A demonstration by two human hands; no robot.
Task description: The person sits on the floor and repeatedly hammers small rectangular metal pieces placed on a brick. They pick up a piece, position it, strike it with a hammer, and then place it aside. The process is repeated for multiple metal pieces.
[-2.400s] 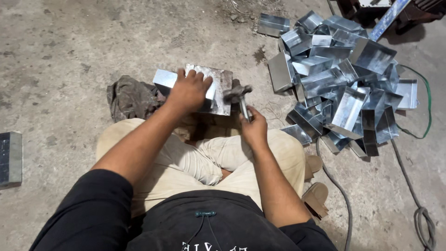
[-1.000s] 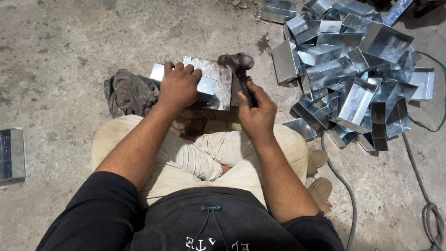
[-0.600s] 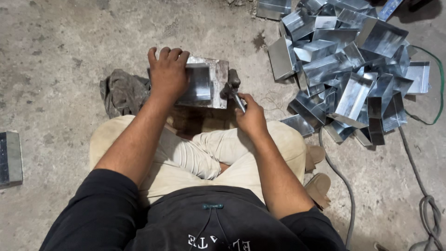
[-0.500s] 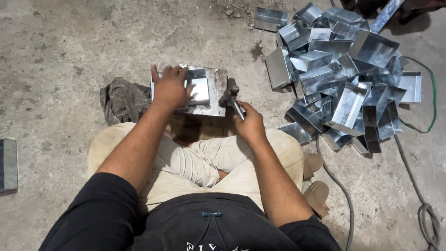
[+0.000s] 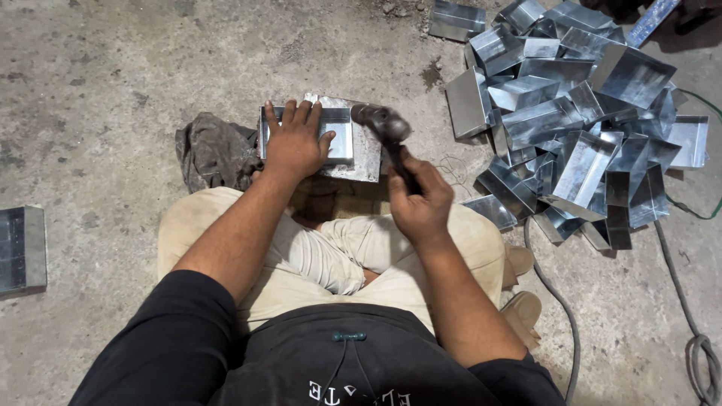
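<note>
The folded sheet-metal piece (image 5: 340,135) lies on a flat steel plate (image 5: 366,154) on the floor before my crossed legs, pinned under my flat left hand (image 5: 295,143). My right hand (image 5: 421,199), its grip clenched on the hammer (image 5: 383,128), has raised the head since the last blow: another strike follows. Rag (image 5: 213,150) at left; pile of bent pieces (image 5: 579,113) at right, clear.
</note>
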